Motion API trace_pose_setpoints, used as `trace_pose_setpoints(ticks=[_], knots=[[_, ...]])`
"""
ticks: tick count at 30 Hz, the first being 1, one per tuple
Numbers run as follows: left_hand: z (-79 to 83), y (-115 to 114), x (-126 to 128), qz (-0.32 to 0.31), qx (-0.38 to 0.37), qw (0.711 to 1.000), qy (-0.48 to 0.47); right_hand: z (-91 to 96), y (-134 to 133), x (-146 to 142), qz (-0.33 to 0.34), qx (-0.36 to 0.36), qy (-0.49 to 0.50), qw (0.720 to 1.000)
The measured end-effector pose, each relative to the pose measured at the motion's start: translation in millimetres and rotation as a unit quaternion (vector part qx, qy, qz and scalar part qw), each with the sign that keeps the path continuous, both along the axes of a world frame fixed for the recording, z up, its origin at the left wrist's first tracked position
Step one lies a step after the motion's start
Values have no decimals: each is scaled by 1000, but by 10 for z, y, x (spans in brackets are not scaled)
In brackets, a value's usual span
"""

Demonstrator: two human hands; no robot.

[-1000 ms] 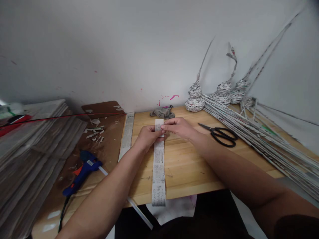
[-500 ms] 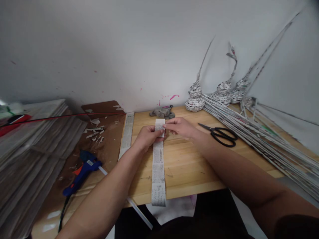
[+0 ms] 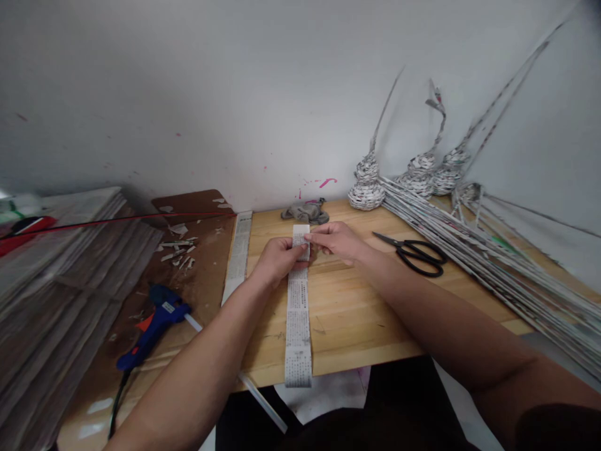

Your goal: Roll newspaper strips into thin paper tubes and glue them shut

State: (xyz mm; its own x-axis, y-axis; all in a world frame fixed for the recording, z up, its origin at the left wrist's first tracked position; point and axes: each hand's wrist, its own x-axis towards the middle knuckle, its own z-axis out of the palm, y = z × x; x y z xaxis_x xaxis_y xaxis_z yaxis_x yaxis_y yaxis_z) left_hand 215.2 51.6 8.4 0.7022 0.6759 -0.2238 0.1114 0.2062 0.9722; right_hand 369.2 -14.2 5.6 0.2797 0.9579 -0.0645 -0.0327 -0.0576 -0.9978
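Observation:
A long newspaper strip (image 3: 297, 326) runs down the wooden table (image 3: 347, 307), and its near end droops over the front edge. My left hand (image 3: 282, 255) pinches the strip near its far end, thumb on top and fingers underneath. From the other side, my right hand (image 3: 337, 240) has its thumb and forefinger closed on the strip's right edge near the top. The fingertips partly hide each other there. A grey crumpled cloth (image 3: 305, 212) lies just beyond the strip.
Black scissors (image 3: 417, 254) lie right, beside a bundle of rolled paper sticks (image 3: 451, 244). Woven paper gourds (image 3: 366, 185) stand by the wall. On the left are a blue glue gun (image 3: 153, 329), paper scraps (image 3: 181, 250), stacked newspaper (image 3: 70, 282) and another strip (image 3: 238, 250).
Almost nothing differs. The right thumb and finger have shifted very slightly left along the strip's top; the strip and the left hand stay in place.

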Motion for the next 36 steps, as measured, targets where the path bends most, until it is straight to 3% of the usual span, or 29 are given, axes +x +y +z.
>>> trace_pose_setpoints(ticks=[13, 22, 36], knots=[[-1, 8, -3, 3, 16, 1000, 11, -28, -5, 37, 38, -8, -23, 999], [37, -21, -12, -3, 10, 1000, 13, 8, 5, -45, -22, -10, 4, 1000], [36, -49, -5, -2, -1, 1000, 16, -12, 22, -86, -53, -13, 40, 998]])
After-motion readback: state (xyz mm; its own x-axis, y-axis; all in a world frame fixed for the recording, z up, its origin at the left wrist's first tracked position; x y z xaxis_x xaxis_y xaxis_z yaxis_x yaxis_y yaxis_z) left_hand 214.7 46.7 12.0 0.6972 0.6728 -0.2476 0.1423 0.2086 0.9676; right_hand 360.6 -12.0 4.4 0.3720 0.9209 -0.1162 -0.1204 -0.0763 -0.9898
